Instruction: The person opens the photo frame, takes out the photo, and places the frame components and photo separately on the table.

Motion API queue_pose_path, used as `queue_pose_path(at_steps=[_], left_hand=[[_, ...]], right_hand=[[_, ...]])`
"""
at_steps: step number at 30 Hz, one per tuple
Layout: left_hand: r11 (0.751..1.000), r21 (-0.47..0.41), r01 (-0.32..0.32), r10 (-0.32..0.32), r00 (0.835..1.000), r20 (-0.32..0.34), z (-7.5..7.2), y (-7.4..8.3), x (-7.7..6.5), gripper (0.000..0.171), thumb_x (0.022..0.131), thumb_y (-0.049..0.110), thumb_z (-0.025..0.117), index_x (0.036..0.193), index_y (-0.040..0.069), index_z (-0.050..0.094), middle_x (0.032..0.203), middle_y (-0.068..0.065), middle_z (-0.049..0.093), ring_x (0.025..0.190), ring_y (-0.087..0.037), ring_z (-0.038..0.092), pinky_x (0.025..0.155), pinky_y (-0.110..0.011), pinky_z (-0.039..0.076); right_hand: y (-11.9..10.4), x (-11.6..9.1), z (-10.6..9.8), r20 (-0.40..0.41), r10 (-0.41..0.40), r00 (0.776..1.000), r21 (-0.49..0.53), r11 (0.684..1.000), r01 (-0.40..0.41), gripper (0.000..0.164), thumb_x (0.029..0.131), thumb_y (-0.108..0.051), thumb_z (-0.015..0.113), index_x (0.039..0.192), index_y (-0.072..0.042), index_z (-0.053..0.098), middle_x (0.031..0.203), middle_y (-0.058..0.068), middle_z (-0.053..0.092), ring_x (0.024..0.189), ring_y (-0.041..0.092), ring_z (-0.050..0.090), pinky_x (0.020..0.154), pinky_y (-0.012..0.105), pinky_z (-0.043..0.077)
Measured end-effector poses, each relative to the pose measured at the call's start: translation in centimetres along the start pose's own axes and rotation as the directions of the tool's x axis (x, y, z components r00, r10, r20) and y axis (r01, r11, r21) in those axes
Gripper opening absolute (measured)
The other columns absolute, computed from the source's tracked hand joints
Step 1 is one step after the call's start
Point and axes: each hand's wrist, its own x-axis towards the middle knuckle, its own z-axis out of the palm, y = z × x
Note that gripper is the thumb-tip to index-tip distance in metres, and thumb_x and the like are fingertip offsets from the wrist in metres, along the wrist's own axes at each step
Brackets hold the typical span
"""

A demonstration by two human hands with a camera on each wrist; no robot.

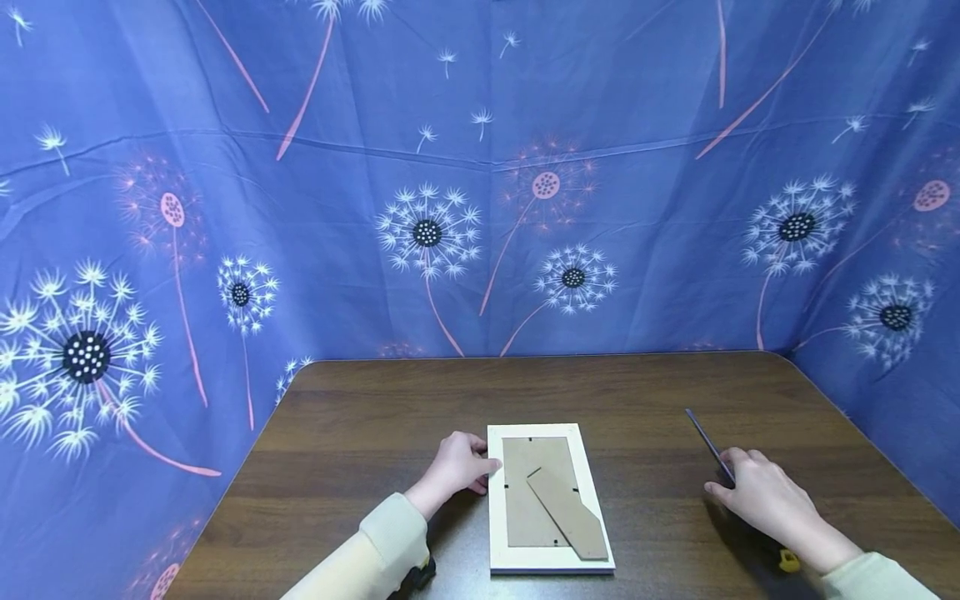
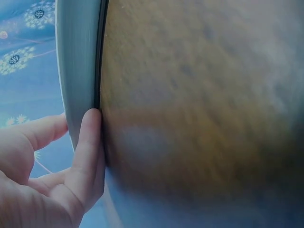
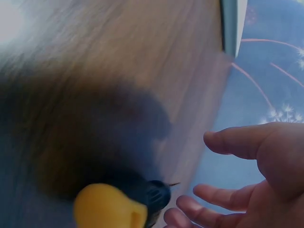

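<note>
A white picture frame lies back side up on the wooden table, with its brown backing board and angled easel leg showing. At its left edge my left hand pinches the rim. The left wrist view shows the thumb over the top edge and a fingertip low against the side. To the right, my right hand hovers over a screwdriver, its fingers loosely bent and the thumb apart. The tool's dark shaft points away past the fingers; its yellow and black handle shows in the right wrist view.
A small black and yellow object sits by my left sleeve, partly hidden. Behind the brown table and along both sides hangs a blue cloth printed with dandelions.
</note>
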Motion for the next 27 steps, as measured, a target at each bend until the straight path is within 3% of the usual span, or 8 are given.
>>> queue_pose_path(at_steps=[5, 12, 19, 27], left_hand=[[1.0, 0.009, -0.002, 0.002, 1.0, 0.001, 0.1, -0.1, 0.2, 0.027, 0.08, 0.003, 0.072, 0.1, -0.011, 0.063, 0.063, -0.009, 0.065, 0.05, -0.018, 0.064, 0.045, -0.03, 0.057], [1.0, 0.014, 0.002, -0.002, 1.0, -0.005, 0.1, -0.1, 0.1, 0.027, 0.08, 0.003, 0.072, 0.1, -0.012, 0.063, 0.062, -0.009, 0.064, 0.049, -0.018, 0.064, 0.045, -0.03, 0.057], [1.0, 0.029, -0.002, 0.002, 1.0, 0.004, 0.1, 0.1, 0.0, 0.026, 0.08, 0.003, 0.071, 0.1, -0.011, 0.064, 0.064, -0.011, 0.065, 0.051, -0.02, 0.064, 0.045, -0.03, 0.057], [0.999, 0.037, -0.001, 0.001, 1.0, 0.001, 0.0, 0.0, 0.0, 0.024, 0.08, 0.003, 0.071, 0.099, -0.011, 0.064, 0.063, -0.011, 0.066, 0.05, -0.02, 0.064, 0.045, -0.03, 0.057]], right_hand=[[0.7, 0.0, 0.3, 0.027, 0.022, 0.999, 0.01, 1.0, -0.023, 0.057, 0.076, -0.035, 0.073, 0.109, 0.007, 0.054, 0.092, 0.028, 0.056, 0.086, 0.053, 0.056, 0.058, 0.059, 0.047], [1.7, 0.2, 0.8, 0.048, 0.037, 0.998, 0.008, 0.999, -0.037, 0.05, 0.075, -0.024, 0.072, 0.101, 0.013, 0.052, 0.087, 0.03, 0.055, 0.084, 0.051, 0.056, 0.062, 0.058, 0.048], [2.8, 0.2, 1.2, 0.187, 0.118, 0.975, -0.015, 0.993, -0.117, 0.04, 0.079, -0.026, 0.067, 0.081, 0.008, 0.046, 0.071, 0.014, 0.052, 0.067, 0.03, 0.055, 0.057, 0.049, 0.046], [3.2, 0.1, 1.2, 0.239, 0.151, 0.959, -0.023, 0.988, -0.15, 0.043, 0.083, -0.032, 0.063, 0.08, 0.007, 0.045, 0.068, 0.01, 0.051, 0.063, 0.028, 0.054, 0.054, 0.047, 0.046]])
